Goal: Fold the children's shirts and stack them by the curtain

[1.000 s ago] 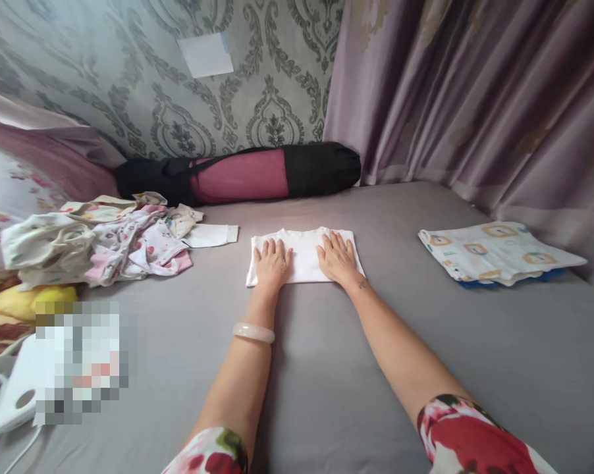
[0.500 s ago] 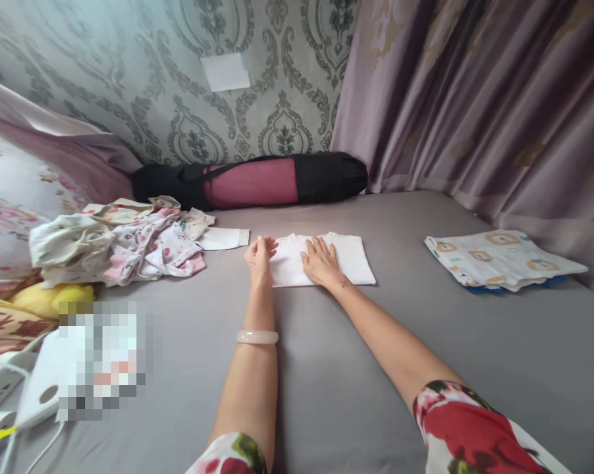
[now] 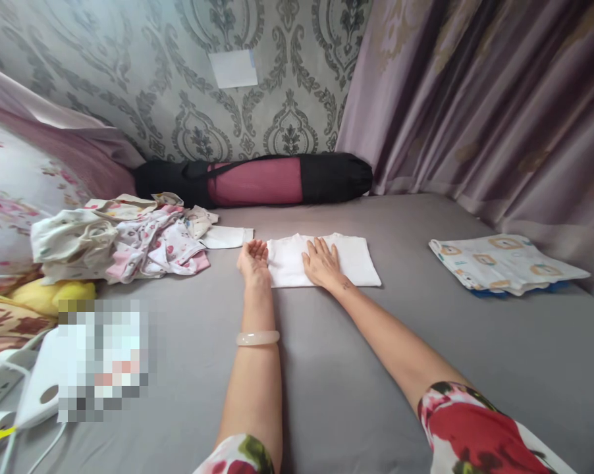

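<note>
A white folded garment [image 3: 353, 260] lies flat on the grey bedsheet [image 3: 341, 382], its long side running left to right. My right hand [image 3: 321, 262] rests palm down on the middle of it, fingers spread. At the garment's left edge is my left hand [image 3: 255, 260], palm turned up and inward, with its fingers loosely curled and apart; nothing shows in it. Part of the garment under my right hand is hidden. A pale bangle [image 3: 258, 338] circles my left forearm.
Rumpled baby clothes [image 3: 153, 240] are heaped at the left. On the right lies a folded printed cloth [image 3: 504, 260] with blue beneath. A black and pink long bag [image 3: 255, 181] lies along the wall. White devices with cables [image 3: 47, 382] and a yellow plush item [image 3: 54, 296] sit front left.
My left hand has shifted slightly left and rolled its palm more upward, its fingers opening a little. My right hand stays on the white garment. The view has turned slightly.
</note>
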`<state>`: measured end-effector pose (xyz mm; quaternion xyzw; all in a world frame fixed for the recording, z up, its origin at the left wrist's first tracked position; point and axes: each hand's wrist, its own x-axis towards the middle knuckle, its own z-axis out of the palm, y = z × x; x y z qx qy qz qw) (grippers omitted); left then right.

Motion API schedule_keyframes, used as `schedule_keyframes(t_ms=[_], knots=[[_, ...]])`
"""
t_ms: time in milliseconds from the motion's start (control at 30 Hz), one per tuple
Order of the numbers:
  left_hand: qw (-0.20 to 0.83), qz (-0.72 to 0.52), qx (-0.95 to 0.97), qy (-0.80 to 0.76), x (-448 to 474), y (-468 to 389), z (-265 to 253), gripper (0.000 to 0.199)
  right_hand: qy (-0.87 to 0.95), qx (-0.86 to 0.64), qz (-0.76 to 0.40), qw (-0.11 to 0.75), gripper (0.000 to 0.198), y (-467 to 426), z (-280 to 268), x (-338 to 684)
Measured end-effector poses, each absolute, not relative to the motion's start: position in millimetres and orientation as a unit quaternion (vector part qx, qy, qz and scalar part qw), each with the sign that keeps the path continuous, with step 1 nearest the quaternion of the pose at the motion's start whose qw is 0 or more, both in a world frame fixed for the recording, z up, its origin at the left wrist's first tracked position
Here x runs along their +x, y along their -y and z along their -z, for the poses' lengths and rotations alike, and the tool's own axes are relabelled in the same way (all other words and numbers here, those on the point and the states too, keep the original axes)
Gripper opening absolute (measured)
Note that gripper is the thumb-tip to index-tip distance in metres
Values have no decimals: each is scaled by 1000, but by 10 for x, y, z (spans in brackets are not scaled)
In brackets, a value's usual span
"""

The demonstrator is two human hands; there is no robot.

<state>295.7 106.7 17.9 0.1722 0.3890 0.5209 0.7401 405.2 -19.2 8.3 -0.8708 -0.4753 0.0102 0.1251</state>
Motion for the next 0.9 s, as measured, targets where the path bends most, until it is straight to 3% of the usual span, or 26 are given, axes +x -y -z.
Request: schedule_keyframes(t_ms=[900], knots=[[721,-536,192,-395,2864,-1159,-135,14,544,-824,-12,157,55,-239,-104,3602]])
